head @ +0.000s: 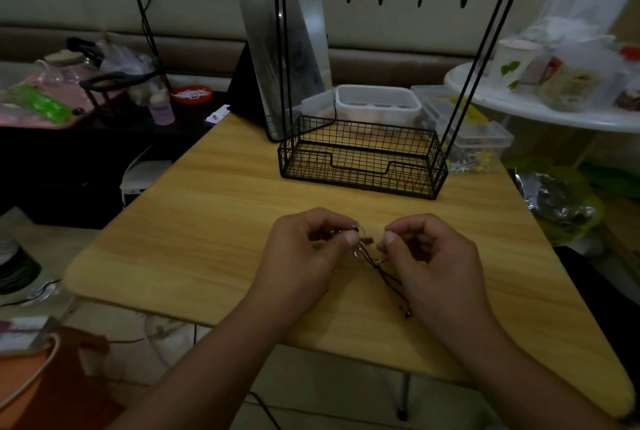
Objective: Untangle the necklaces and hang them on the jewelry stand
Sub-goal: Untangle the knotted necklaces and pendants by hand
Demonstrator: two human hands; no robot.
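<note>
Head view: both hands sit low over the light wooden tabletop [194, 221], fingers curled inward. Left hand [304, 256] pinches the tangled bunch of thin dark-cord necklaces w/ small metal bits [367, 253] between thumb and fingertips; right hand [433, 263] pinches the same tangle just beside it, thumb tips nearly meeting. A small brown piece sits betw. the two thumbs. Loose dark cords trail from the fingers down toward the person, along the inner edge of the right palm, ending in tiny beads on the wood.

Straight beyond the fingertips, well apart: black wire jewelry stand w/ mesh basket base and a top bar of five hooks [360, 159]; hooks bare, basket shows only wood through it. Nothing lies betw. fingers and stand.

Behind the stand: a tall dark-framed mirror leaning back [263, 58], a clear plastic lidded box [377, 100], and another clear flat container [485, 138] to the right. Far right of the fingers, a white round table [554, 117] w/ a white mug and wrapped items. Far left, a pink tray w/ clutter [41, 110], dim, details unclear.
</note>
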